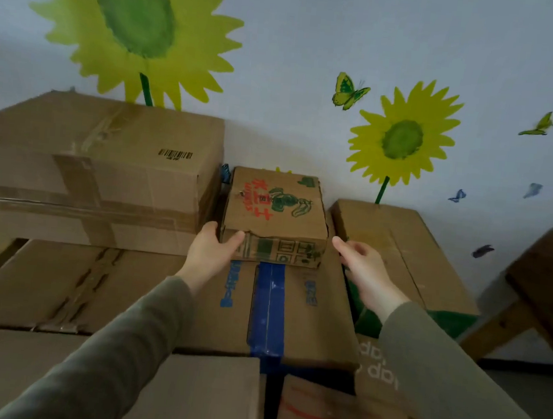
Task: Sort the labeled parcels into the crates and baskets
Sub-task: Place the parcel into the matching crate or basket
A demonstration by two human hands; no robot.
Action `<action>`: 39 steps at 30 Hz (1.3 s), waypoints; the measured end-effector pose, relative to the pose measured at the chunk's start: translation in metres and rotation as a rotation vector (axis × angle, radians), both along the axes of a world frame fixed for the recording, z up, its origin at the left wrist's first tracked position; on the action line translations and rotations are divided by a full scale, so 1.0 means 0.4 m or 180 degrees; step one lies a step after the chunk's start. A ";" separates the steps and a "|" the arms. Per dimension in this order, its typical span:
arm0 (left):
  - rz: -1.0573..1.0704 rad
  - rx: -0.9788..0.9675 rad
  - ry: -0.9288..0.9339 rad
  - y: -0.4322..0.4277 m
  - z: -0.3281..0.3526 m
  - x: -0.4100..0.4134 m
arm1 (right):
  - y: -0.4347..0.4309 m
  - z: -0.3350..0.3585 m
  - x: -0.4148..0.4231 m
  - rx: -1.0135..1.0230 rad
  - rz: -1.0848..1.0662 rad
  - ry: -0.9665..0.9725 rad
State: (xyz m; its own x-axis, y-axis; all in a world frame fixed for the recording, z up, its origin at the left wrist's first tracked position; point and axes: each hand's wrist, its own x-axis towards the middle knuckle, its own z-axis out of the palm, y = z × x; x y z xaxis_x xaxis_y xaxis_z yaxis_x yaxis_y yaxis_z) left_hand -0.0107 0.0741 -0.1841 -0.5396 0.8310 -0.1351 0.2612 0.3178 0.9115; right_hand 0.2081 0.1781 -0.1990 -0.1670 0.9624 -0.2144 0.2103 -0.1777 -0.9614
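A small cardboard box (277,209) with red and green print lies on top of a larger box sealed with blue tape (269,310), close to the wall. My left hand (212,250) holds its near left corner, thumb on the front face and fingers round the left side. My right hand (360,268) hovers just beside the near right corner with fingers extended; I cannot tell if the fingertips touch the box.
A big taped carton (103,165) stands to the left, touching the small box. More cartons lie below it (58,283), in front (203,398) and to the right (399,251). A wooden bench (545,275) stands at far right. The wall is painted with sunflowers.
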 end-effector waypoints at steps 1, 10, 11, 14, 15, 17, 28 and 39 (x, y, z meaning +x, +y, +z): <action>0.0055 -0.0014 -0.0037 0.019 -0.009 0.001 | 0.027 -0.008 -0.008 -0.0025 -0.0006 -0.0036; 0.0446 -0.0166 -0.0319 0.147 -0.061 -0.015 | 0.172 -0.067 -0.066 -0.0342 0.0288 -0.0147; 0.0479 -0.0190 -0.0322 0.153 -0.065 -0.016 | 0.174 -0.070 -0.072 -0.0375 0.0322 -0.0118; 0.0549 -0.0209 -0.0299 0.165 -0.077 -0.019 | 0.185 -0.084 -0.086 -0.0520 0.0443 -0.0024; 0.0549 -0.0220 -0.0314 0.164 -0.079 -0.020 | 0.183 -0.083 -0.091 -0.0549 0.0460 0.0013; 0.0559 -0.0223 -0.0345 0.162 -0.078 -0.020 | 0.178 -0.078 -0.096 -0.0557 0.0459 0.0082; 0.0392 0.0203 -0.0224 0.104 0.001 0.021 | 0.086 0.027 -0.043 -0.0347 0.0054 0.0249; 0.0019 0.0808 -0.0327 -0.073 0.102 0.057 | -0.131 0.130 0.021 -0.0124 -0.0422 0.0415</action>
